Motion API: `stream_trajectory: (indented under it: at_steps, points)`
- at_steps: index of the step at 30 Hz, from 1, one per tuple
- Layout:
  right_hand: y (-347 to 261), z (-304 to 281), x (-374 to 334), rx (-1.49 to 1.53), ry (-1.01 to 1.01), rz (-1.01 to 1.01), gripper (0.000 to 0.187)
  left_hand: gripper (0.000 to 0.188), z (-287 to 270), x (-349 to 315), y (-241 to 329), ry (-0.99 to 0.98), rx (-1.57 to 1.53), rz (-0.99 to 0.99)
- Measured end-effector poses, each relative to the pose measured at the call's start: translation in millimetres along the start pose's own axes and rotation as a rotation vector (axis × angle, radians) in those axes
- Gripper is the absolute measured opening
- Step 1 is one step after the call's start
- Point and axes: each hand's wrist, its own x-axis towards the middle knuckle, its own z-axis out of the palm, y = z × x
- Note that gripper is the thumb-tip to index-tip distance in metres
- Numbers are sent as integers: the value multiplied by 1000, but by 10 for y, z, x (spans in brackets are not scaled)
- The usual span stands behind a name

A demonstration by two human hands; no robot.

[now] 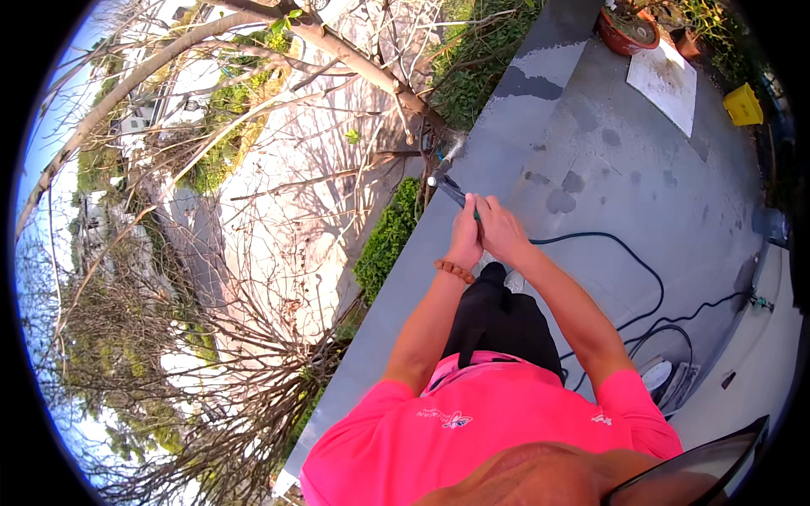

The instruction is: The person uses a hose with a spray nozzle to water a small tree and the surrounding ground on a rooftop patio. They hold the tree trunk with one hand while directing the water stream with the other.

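Observation:
Both arms reach forward, and my hands meet around a dark hose spray nozzle point(450, 190) with a pale round end. My left hand point(464, 238), below a brown beaded bracelet point(454, 271), is closed on the nozzle's handle. Pressed against it, my right hand point(504, 232) closes on the same handle, where a bit of green shows. The fingers partly hide the grip. A dark green hose point(620, 244) runs from beside my right hand across the grey floor. A whitish spray point(456, 148) shows just beyond the nozzle, by the ledge's edge.
A grey ledge point(371, 337) borders green shrubs point(390, 244) and bare branches point(363, 63) on the left. Hose loops lead to a tap point(762, 303) at right. Farther off are a potted plant's red pot point(627, 35), a white board point(664, 84) and a yellow bucket point(743, 105). Wet patches point(564, 196) spot the floor.

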Motion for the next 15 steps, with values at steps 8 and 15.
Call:
stream_trajectory:
  at_steps: [8,15]
  points:
    - [779,359,-749,-68,174,67,53,46,-127,851,32,303,170,100]
    - [2750,1402,-2089,-44,23,753,30,53,-982,2505,-52,407,432,119]
